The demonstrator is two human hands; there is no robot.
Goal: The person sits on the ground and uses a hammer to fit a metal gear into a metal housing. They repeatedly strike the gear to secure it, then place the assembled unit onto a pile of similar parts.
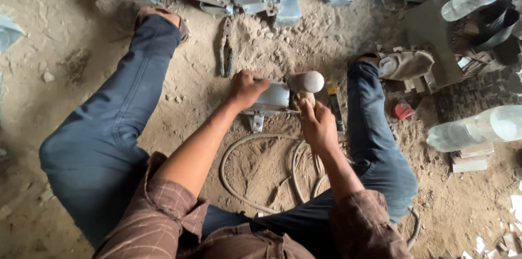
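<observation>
Both hands busy: left hand (246,89) gripping metal bracket (272,98) on sand, right hand (318,125) clenched round hammer (305,85) handle, pliers (225,52) nearby.

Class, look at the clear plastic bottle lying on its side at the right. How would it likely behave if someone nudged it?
The plastic bottle lies on its side and is round, so it would probably roll. It looks nearly empty, so likely light. The loose sandy ground may slow it.
</observation>
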